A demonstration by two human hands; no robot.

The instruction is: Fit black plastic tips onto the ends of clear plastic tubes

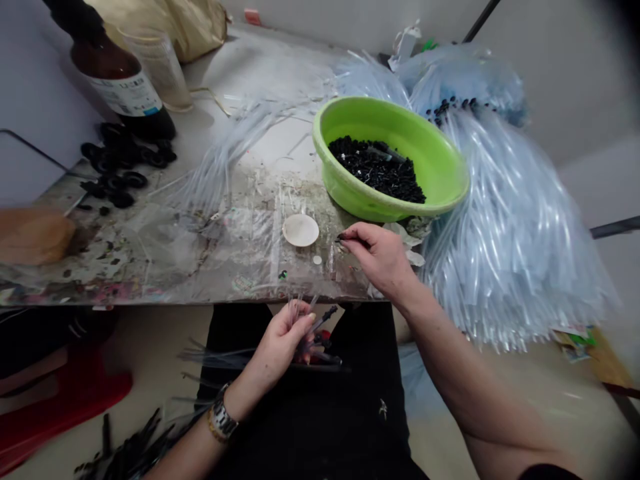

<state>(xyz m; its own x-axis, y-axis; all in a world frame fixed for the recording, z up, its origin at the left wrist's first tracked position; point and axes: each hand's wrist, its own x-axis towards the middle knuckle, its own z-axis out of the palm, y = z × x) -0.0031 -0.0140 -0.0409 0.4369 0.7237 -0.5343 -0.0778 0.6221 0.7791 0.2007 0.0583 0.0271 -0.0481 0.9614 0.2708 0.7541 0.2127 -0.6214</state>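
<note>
My left hand [285, 337] is closed around several thin clear plastic tubes [220, 357] above my lap; a few carry black fittings [326, 317] at their ends. Over the table, my right hand [377, 253] pinches a small black piece [341, 237] between thumb and fingertips. Just behind that hand stands a lime-green basin [325, 167], part filled with small black pieces [370, 170]. A shallow white dish [301, 230] sits on the table to the left of my right fingertips, with a small white disc [317, 261] near it.
A large bundle of clear tubes [505, 227] hangs over the table's right side. More loose tubes [220, 160] lie left of centre. At the left are a brown bottle [125, 83], a clear cup [163, 70] and black rings [120, 160]. A red stool [75, 393] stands below.
</note>
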